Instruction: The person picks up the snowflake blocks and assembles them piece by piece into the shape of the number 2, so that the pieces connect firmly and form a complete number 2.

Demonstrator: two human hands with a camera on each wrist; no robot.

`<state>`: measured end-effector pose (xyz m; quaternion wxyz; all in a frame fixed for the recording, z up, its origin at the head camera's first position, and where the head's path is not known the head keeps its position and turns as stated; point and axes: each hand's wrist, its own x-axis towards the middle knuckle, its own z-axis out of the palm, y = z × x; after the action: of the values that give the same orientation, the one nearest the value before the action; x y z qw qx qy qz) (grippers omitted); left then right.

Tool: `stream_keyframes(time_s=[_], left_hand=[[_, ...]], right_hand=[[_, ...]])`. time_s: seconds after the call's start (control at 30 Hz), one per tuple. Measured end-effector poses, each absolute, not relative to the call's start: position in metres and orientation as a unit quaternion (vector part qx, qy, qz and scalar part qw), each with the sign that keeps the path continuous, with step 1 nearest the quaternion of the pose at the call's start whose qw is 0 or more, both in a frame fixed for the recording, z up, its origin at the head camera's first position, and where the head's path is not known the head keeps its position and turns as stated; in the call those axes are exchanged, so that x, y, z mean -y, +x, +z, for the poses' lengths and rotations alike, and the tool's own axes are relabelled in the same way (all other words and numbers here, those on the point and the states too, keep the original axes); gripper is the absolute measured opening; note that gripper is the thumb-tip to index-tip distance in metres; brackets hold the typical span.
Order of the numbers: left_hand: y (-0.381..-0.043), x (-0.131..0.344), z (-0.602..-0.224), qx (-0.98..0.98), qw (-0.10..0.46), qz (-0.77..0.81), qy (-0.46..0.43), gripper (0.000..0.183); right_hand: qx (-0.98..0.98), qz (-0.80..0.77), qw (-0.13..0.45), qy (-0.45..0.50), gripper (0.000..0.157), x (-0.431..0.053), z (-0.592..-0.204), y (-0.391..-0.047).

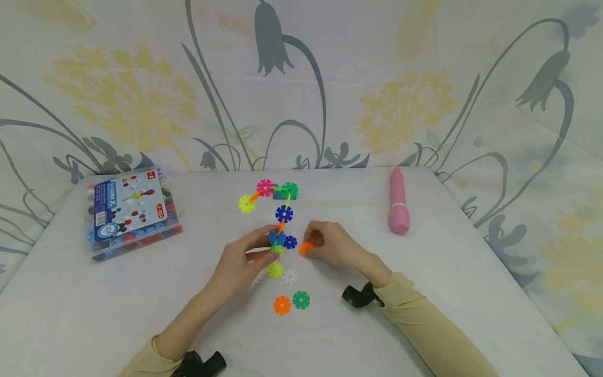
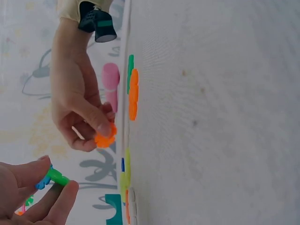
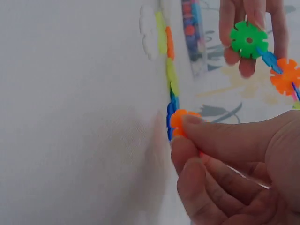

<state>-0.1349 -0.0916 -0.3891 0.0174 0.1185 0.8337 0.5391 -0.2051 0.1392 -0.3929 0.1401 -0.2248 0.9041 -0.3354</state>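
Observation:
My left hand point(image 1: 235, 266) pinches the near end of a chain of notched plastic discs, at a green disc point(image 3: 243, 46). From there the chain runs away from me through blue, orange, dark blue point(image 1: 284, 213) and green discs, then bends left to pink and yellow ones. A little to the right, my right hand point(image 1: 336, 245) pinches a loose orange disc point(image 1: 306, 248) between thumb and fingers, apart from the chain. Loose discs lie on the table around and below the hands: dark blue point(image 1: 290, 242), yellow point(image 1: 275, 270), white point(image 1: 290, 276), orange point(image 1: 281, 305) and green point(image 1: 301, 300).
At the left stands a clear plastic box point(image 1: 134, 209) of coloured pieces with a printed label. A pink cylindrical case point(image 1: 399, 204) lies at the right. Beneath the chain's far end is a green block point(image 1: 279, 195). A patterned cloth point(image 1: 301, 104) hangs behind the white table point(image 1: 452, 293).

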Motion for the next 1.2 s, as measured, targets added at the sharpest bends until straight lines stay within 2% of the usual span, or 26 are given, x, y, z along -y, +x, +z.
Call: stream_keyframes(time_s=[0.1, 0.3, 0.43, 0.97, 1.2], left_hand=[[-0.135, 0.092, -0.389, -0.827, 0.015, 0.549, 0.119, 0.055], [-0.135, 0.093, -0.388, -0.812, 0.014, 0.57, 0.128, 0.054], [-0.135, 0.093, -0.388, -0.804, 0.011, 0.579, 0.133, 0.054], [-0.133, 0.092, -0.388, -0.806, 0.008, 0.577, 0.135, 0.054], [-0.133, 0.092, -0.388, -0.8, 0.011, 0.582, 0.146, 0.054]], right_hand=[[-0.875, -0.391, 0.149, -0.243, 0.012, -0.134, -0.389, -0.199], [-0.805, -0.489, 0.217, -0.256, 0.01, -0.119, -0.385, -0.183], [-0.791, -0.504, 0.229, -0.26, 0.011, -0.11, -0.388, -0.175], [-0.795, -0.497, 0.213, -0.277, 0.01, -0.104, -0.398, -0.169], [-0.817, -0.471, 0.169, -0.287, 0.014, -0.104, -0.397, -0.169]])
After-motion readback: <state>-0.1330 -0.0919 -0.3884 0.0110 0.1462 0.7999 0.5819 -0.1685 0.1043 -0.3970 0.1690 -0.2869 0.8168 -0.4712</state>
